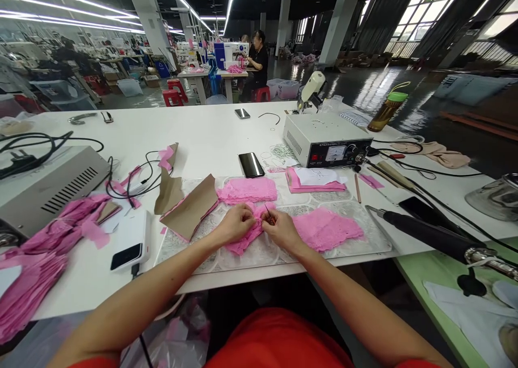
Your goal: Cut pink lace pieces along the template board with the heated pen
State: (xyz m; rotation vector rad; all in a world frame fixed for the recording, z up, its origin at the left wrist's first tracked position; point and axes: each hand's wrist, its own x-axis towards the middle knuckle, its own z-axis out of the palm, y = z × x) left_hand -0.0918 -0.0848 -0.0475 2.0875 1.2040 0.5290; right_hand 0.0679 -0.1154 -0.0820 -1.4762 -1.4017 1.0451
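Note:
Between my two hands is a piece of pink lace fabric (243,246), bunched up over the patterned clear mat (226,264). My left hand (237,223) is closed, pinching the fabric from the left. Close beside it, my right hand (281,227) is closed round a thin, dark pointed tool (267,211), its tip at the fabric; its exact kind is too small to make out. A folded stack of pink lace (247,190) lies just beyond my hands. More pink lace pieces (327,229) lie flat to the right.
Brown card (192,209) and a white power bank (131,238) lie left, near pink fabric bundles (32,281). A phone (251,165) and a metal control box (327,138) stand beyond the mat. A black-handled tool (429,230) with a cable juts in from the right. A person (259,60) sits far off.

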